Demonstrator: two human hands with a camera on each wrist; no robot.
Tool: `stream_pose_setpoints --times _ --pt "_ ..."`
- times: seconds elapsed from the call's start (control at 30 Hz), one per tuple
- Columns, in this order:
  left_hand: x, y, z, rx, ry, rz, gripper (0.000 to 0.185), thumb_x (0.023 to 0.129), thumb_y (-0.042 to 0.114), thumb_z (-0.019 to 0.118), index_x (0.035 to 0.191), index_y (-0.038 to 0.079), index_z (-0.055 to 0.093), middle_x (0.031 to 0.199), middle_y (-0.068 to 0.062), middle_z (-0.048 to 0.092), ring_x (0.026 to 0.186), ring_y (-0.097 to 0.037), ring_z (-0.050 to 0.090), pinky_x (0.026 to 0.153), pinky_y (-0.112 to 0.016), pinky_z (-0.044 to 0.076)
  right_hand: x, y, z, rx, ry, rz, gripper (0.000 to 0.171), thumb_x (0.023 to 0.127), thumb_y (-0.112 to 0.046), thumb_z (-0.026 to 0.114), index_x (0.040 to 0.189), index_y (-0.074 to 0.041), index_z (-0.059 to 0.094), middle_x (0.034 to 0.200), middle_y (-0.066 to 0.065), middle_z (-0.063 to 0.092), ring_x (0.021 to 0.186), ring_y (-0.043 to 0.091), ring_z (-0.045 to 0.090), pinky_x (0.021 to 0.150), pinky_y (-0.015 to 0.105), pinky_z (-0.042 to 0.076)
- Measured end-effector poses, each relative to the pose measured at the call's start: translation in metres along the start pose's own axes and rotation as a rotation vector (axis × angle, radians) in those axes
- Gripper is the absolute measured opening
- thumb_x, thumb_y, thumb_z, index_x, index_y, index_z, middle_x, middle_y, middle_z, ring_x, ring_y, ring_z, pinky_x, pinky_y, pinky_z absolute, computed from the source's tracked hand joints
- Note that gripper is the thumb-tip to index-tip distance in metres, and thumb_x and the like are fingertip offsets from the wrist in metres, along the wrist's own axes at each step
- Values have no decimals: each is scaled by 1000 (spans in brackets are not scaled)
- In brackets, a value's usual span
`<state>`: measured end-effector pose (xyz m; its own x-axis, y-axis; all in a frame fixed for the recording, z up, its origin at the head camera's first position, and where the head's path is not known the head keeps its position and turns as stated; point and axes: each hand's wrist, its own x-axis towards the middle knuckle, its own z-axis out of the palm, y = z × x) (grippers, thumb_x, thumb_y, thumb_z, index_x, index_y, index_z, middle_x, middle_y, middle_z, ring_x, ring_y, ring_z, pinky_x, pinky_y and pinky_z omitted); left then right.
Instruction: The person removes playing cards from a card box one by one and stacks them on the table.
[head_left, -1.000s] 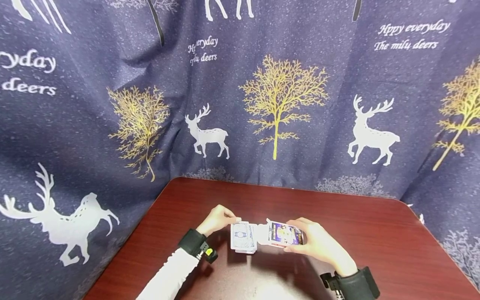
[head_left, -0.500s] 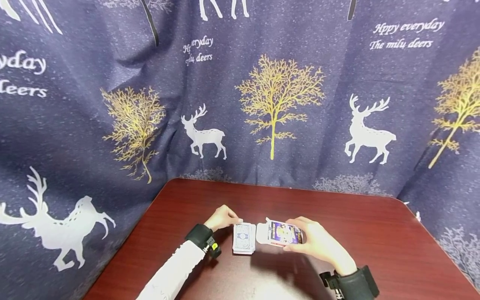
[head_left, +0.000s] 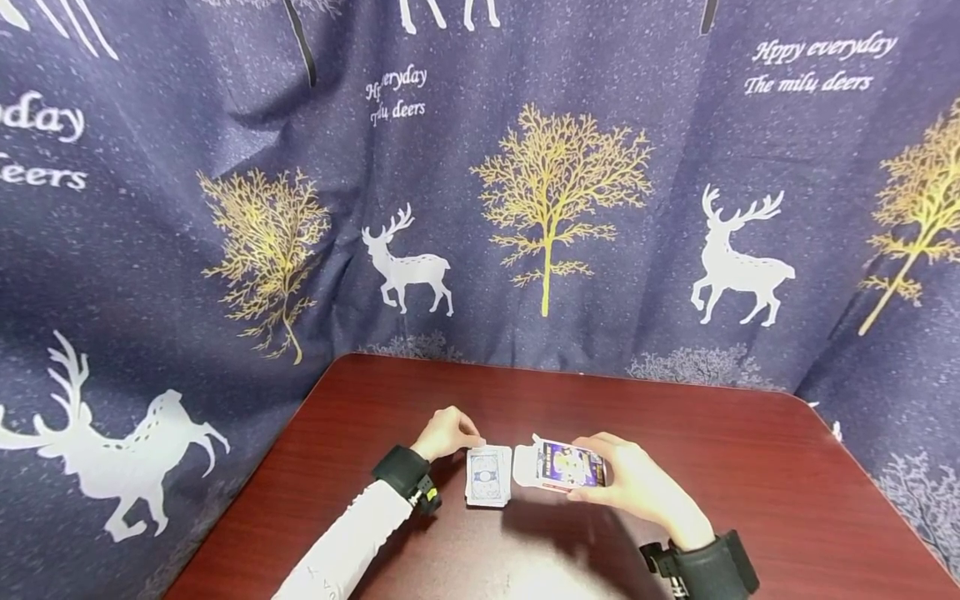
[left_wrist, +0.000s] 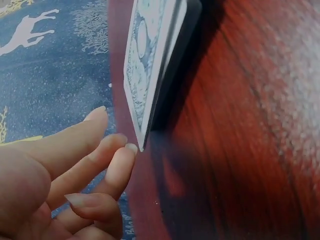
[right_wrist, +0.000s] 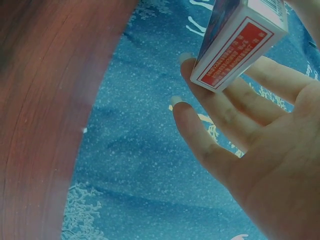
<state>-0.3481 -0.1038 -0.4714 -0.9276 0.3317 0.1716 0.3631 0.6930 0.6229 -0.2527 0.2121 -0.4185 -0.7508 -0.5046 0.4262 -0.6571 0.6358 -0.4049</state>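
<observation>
A stack of playing cards [head_left: 487,479] with blue-patterned backs up is near the middle of the table. At its far left corner is my left hand [head_left: 448,433]; in the left wrist view, a fingertip of the left hand [left_wrist: 95,175] is right beside the corner of the stack [left_wrist: 145,75], and I cannot tell whether they touch. The thumb and fingers are loosely bent, with no card seen between them. My right hand [head_left: 630,475] holds a card box [head_left: 572,467], its flap end towards the stack. The right wrist view shows the box's red-labelled side [right_wrist: 235,50].
The reddish-brown wooden table [head_left: 420,392] reaches back to a dark blue curtain [head_left: 480,250] with deer and trees on it. Black bands with small cameras are on both wrists [head_left: 401,471]. Light glares off the table's front part.
The card stack, uneven with cards jutting right a second ago, is now neater and stands apart from the box flap. My left hand has moved slightly right; the right hand barely moved.
</observation>
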Motion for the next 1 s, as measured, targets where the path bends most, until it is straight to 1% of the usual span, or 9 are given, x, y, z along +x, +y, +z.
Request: stream_pose_setpoints --times 0.07,0.1,0.13,0.27,0.37,0.47,0.63,0.73,1.0 --pt "-2 3 -1 -17 4 -19 15 81 24 74 78 10 77 73 1 72 65 -8 60 60 -24 46 0 1 1 -3 -3 -1 55 69 -44 83 111 -14 66 95 -9 62 81 -1 53 69 21 47" --pt "-4 7 -2 -50 -5 -46 17 84 25 72 80 9 77 76 -1 73 67 -11 62 61 -24 46 0 1 2 -7 -5 -2 55 69 -45 83 111 -14 66 96 -10 62 81 -1 53 69 21 47" --pt "-6 11 -4 -79 -8 -49 20 86 27 71 81 8 77 78 -3 73 70 -12 62 62 -24 46 0 1 3 -8 -5 -3 55 69 -45 83 111 -14 66 96 -9 62 81 -1 54 70 21 47" --pt "-21 39 -11 -294 -57 -1 23 90 27 66 87 6 75 86 -13 73 73 -13 61 63 -23 45 1 2 5 -15 7 -23 55 69 -44 83 110 -12 67 95 -8 62 80 0 54 69 21 47" --pt "-33 61 -13 -372 -102 51 19 89 23 66 87 6 74 84 -15 70 68 -8 55 60 -21 43 2 2 6 -22 16 -38 54 69 -43 84 109 -12 67 94 -8 62 80 0 54 68 21 47" --pt "-43 76 -10 -325 -105 66 14 87 18 67 87 7 74 78 -8 69 62 -3 53 58 -19 42 2 2 7 -21 9 -40 53 69 -44 83 109 -13 67 94 -8 62 80 0 54 68 21 47" --pt "-51 89 -3 -204 -29 53 12 82 14 65 85 7 74 65 5 61 56 1 47 54 -18 38 3 2 9 -14 -11 -33 52 69 -43 83 109 -15 67 93 -11 61 79 -1 53 68 20 46" --pt "-53 92 0 -197 -7 52 11 80 14 64 81 8 73 61 10 53 54 1 43 52 -18 35 4 2 11 -14 -14 -40 52 69 -43 83 109 -14 67 94 -10 62 79 -1 53 67 20 46" --pt "-54 94 11 -195 -19 51 9 78 14 65 79 10 73 57 13 45 50 2 38 48 -16 30 3 -1 11 -30 -16 -41 54 69 -45 82 110 -14 66 96 -10 62 81 -1 53 69 21 47"
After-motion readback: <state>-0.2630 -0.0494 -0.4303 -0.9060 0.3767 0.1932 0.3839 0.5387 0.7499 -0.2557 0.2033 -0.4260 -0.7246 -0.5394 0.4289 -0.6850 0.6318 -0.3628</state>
